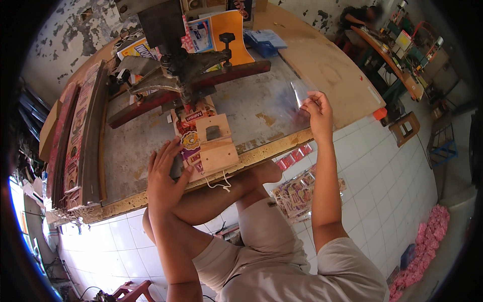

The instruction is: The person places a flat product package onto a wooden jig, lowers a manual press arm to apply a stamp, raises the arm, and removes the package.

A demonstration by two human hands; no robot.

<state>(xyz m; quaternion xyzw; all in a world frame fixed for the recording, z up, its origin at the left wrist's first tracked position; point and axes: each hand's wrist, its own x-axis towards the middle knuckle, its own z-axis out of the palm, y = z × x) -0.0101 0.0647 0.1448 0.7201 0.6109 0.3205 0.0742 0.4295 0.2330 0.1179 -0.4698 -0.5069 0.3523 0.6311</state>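
Fingers spread, my left hand (167,176) rests at the lower left edge of a printed, colourful card-like piece (191,141) on the worktable. A pale wooden plate (219,153) with a cut-out and small holes lies over the right part of that piece. White string (219,185) hangs from the near edge beside it. At the table's right side, my right hand (319,110) pinches a clear plastic film or bag (298,95) between thumb and fingers. Above the printed piece stands a dark metal press (176,75) with a long red-brown bar (236,74).
Long printed strips and boards (80,136) stack along the table's left. Blue packs (264,43) and an orange sheet (234,38) lie behind the press. Printed packets (297,196) lie on the tiled floor. Another person (354,22) sits at a far bench. Pink bundles (422,246) line the right.
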